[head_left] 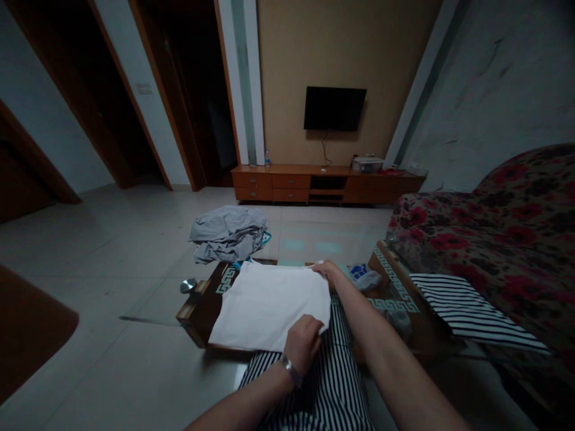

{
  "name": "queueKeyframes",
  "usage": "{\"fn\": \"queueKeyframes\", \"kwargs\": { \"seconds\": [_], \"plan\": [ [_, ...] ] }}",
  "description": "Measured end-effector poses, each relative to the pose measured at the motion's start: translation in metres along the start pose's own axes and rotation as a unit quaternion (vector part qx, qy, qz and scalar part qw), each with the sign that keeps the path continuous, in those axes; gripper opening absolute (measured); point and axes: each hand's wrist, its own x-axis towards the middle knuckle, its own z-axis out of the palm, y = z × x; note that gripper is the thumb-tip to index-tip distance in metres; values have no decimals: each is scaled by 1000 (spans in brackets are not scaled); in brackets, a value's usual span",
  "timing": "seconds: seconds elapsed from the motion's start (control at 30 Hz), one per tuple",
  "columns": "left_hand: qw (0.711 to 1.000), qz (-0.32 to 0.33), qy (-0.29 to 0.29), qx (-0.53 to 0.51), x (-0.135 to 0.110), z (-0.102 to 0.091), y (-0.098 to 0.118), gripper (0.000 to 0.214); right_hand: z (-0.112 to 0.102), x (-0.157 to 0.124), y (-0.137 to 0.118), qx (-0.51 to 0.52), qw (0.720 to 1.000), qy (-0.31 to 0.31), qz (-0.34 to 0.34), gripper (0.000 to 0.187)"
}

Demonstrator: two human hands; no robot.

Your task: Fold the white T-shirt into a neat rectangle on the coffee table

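Observation:
A white garment [274, 305], perhaps a top, lies spread flat over the glass coffee table. My left hand [304, 342], with a silver band at the wrist, is closed on its near right corner. At the far right corner my right hand [327, 269] pinches the edge, thumb and fingers together. Black-and-white striped cloth [341, 359] covers my lap and partly shows beneath the garment. Beyond the garment's far left side rests a rumpled heap of grey clothing [229, 230] with a blue-green strip at its edge.
A folded striped cloth [471, 308] lies at the right, near the flowered sofa [458, 233]. A plastic bag [363, 277] shows beside my right forearm. The table's brown base [197, 317] has a silver knob [187, 285]. A low cabinet [291, 182] stands along the far wall.

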Motion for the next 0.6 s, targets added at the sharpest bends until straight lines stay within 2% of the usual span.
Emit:
{"fn": "queueKeyframes", "kwargs": {
  "seconds": [0.07,0.13,0.2,0.3,0.4,0.5,0.6],
  "plan": [
    [997,-26,30,-70,8,-35,4,27,-7,-1,-1,51,998,-30,14,18],
    [989,-60,68,-120,18,-78,4,21,-17,-3,-9,113,992,-58,9,8],
    [979,-97,102,-145,28,-126,0,18,-27,-6,-26,179,981,-77,-10,12],
    [958,-159,163,-174,41,-200,-13,21,-40,-13,-67,267,957,-97,-48,26],
    [936,-172,244,-189,51,-263,-19,24,-51,-26,-117,331,932,-118,-91,29],
    [926,-137,310,-168,62,-306,-17,23,-65,-48,-159,382,906,-127,-134,26],
    [924,-102,336,-155,74,-332,-17,23,-83,-78,-184,439,873,-132,-169,23]
  ]
}}
